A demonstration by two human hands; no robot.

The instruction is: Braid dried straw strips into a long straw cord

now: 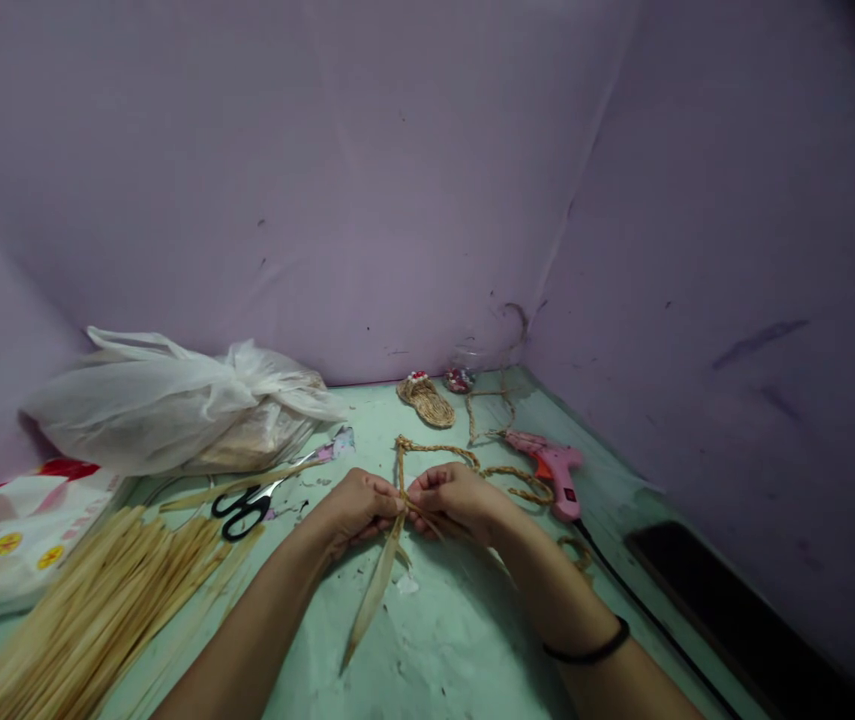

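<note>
At the middle of the table, my left hand (365, 510) and my right hand (451, 498) pinch the working end of a braided straw cord (400, 470) from both sides. Loose flat strands (377, 598) hang from the pinch toward me, and others pass under my right hand. Beyond my fingers the finished braid runs up, bends, and trails right in loops (524, 482). Fingertips of both hands nearly meet, hiding the exact crossing of the strands. Black-handled scissors (247, 508) lie to the left of my left hand.
A bundle of dry straw strips (108, 600) lies at left, near a tied white plastic bag (194, 405) and a printed bag (29, 545). A small woven slipper (427, 402) sits at the back. A pink glue gun (553, 470) and dark phone-like slab (727, 610) are at right.
</note>
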